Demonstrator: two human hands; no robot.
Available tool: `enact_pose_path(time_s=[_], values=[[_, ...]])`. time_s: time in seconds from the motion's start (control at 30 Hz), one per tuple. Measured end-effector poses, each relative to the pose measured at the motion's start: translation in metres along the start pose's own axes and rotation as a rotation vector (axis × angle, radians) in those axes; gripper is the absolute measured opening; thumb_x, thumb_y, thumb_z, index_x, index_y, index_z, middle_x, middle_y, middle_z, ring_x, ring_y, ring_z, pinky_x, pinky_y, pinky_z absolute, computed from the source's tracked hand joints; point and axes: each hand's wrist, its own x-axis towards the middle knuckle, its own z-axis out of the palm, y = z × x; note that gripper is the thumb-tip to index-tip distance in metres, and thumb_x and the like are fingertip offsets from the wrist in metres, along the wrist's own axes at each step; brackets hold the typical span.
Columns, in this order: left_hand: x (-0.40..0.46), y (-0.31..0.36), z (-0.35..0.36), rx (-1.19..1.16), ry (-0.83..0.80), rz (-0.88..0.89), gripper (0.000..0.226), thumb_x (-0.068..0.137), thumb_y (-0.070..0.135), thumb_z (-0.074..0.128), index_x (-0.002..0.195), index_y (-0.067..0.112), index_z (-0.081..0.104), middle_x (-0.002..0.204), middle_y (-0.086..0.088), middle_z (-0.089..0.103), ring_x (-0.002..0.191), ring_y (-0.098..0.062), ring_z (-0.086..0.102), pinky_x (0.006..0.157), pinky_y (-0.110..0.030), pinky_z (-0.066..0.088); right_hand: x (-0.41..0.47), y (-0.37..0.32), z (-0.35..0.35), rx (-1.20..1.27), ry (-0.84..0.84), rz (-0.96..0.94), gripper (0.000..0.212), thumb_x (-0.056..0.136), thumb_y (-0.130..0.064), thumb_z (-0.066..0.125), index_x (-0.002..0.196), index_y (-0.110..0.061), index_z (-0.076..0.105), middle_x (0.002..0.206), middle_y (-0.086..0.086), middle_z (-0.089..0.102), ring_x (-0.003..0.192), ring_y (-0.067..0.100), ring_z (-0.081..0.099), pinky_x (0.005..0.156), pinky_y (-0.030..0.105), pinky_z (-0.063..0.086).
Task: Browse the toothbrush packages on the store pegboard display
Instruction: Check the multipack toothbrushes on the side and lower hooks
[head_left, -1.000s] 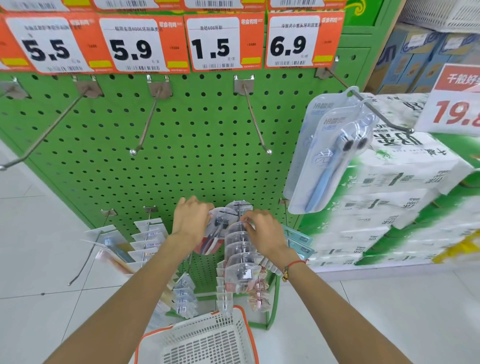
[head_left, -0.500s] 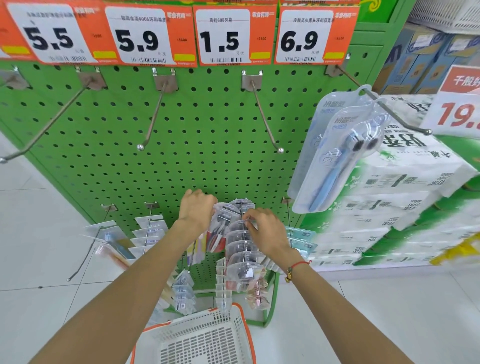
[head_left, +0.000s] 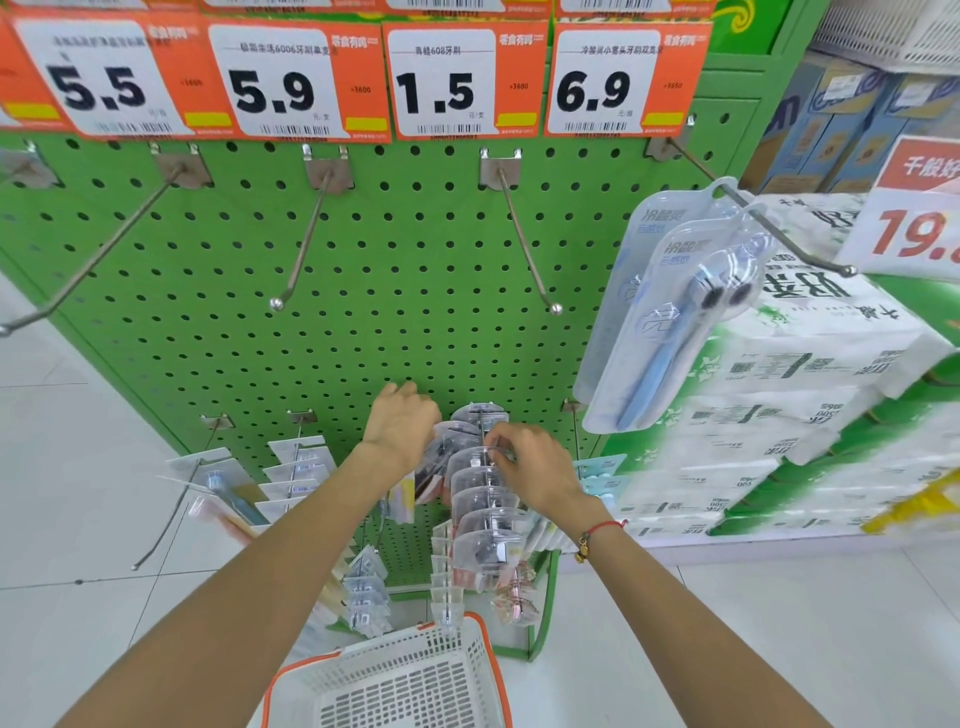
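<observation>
Green pegboard (head_left: 363, 322), lower hooks. Left hand (head_left: 400, 423) pinches one clear toothbrush package (head_left: 441, 457) aside; right hand (head_left: 530, 470) has fingers curled on the hanging stack (head_left: 480, 514). Browsing looks midway; basket (head_left: 395, 680) seems empty, upper twin-pack (head_left: 670, 317) untouched.

A white plastic basket with an orange rim (head_left: 395, 691) sits low on the pale tiled floor (head_left: 78, 467). Big white and green wrapped packs (head_left: 810, 395) are stacked on the right, under blue cardboard boxes (head_left: 831, 124).
</observation>
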Motion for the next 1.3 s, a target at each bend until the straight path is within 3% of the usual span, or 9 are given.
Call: enact_pose_path(time_s=[0.13, 0.27, 0.47, 0.7, 0.93, 1.13, 1.3], values=[[-0.002, -0.001, 0.007, -0.135, 0.026, -0.05, 0.013, 0.095, 0.023, 0.057, 0.098, 0.02, 0.07, 0.097, 0.0, 0.066, 0.098, -0.019, 0.045, 0.093, -0.032, 0.033, -0.001, 0.0, 0.0, 0.008, 0.0, 0.006, 0.014, 0.096, -0.015, 0.059, 0.106, -0.022, 0.066, 0.1, -0.001, 0.071, 0.092, 0.017, 0.064, 0.079, 0.036, 0.055], [-0.005, -0.004, 0.012, -0.237, 0.056, -0.046, 0.018, 0.096, 0.025, 0.056, 0.107, 0.025, 0.07, 0.1, -0.001, 0.067, 0.101, -0.02, 0.048, 0.091, -0.032, 0.033, -0.002, -0.001, -0.001, 0.004, 0.01, 0.004, 0.014, 0.096, -0.016, 0.058, 0.107, -0.022, 0.066, 0.1, 0.0, 0.07, 0.091, 0.017, 0.063, 0.078, 0.034, 0.054], [-0.005, -0.006, 0.014, -0.273, 0.063, -0.042, 0.018, 0.096, 0.026, 0.055, 0.103, 0.026, 0.072, 0.098, -0.002, 0.066, 0.097, -0.02, 0.048, 0.088, -0.032, 0.032, -0.002, -0.003, 0.0, 0.024, 0.025, 0.041, 0.016, 0.096, -0.019, 0.058, 0.11, -0.022, 0.066, 0.102, 0.0, 0.071, 0.094, 0.019, 0.066, 0.078, 0.032, 0.054], [-0.006, -0.01, 0.016, -0.211, 0.128, 0.056, 0.032, 0.098, 0.036, 0.051, 0.13, 0.037, 0.056, 0.103, 0.0, 0.063, 0.097, -0.017, 0.052, 0.092, -0.03, 0.032, 0.0, -0.008, 0.003, 0.09, 0.036, 0.141, 0.026, 0.093, -0.031, 0.063, 0.117, -0.021, 0.058, 0.107, -0.001, 0.071, 0.093, 0.021, 0.067, 0.079, 0.035, 0.055], [-0.004, -0.016, 0.018, -0.131, 0.161, 0.096, 0.027, 0.097, 0.034, 0.051, 0.122, 0.029, 0.059, 0.096, 0.001, 0.065, 0.101, -0.017, 0.053, 0.092, -0.031, 0.033, -0.001, -0.008, 0.003, 0.084, 0.028, 0.146, 0.016, 0.094, -0.03, 0.061, 0.107, -0.022, 0.066, 0.101, -0.002, 0.072, 0.091, 0.018, 0.067, 0.076, 0.03, 0.054], [0.001, 0.006, 0.011, -0.095, 0.106, 0.098, 0.023, 0.096, 0.032, 0.055, 0.118, 0.028, 0.061, 0.094, 0.002, 0.065, 0.097, -0.017, 0.052, 0.091, -0.031, 0.032, 0.001, -0.009, 0.004, 0.09, 0.032, 0.167, 0.011, 0.091, -0.03, 0.065, 0.1, -0.024, 0.064, 0.097, -0.004, 0.072, 0.09, 0.018, 0.068, 0.078, 0.035, 0.056], [0.008, 0.023, 0.01, -0.125, 0.063, 0.054, 0.007, 0.093, 0.03, 0.061, 0.097, 0.026, 0.067, 0.083, 0.005, 0.063, 0.085, -0.017, 0.053, 0.088, -0.03, 0.032, 0.0, -0.009, 0.002, 0.032, 0.046, 0.13, 0.026, 0.092, -0.032, 0.063, 0.117, -0.025, 0.057, 0.101, -0.002, 0.07, 0.091, 0.021, 0.066, 0.077, 0.033, 0.053]])
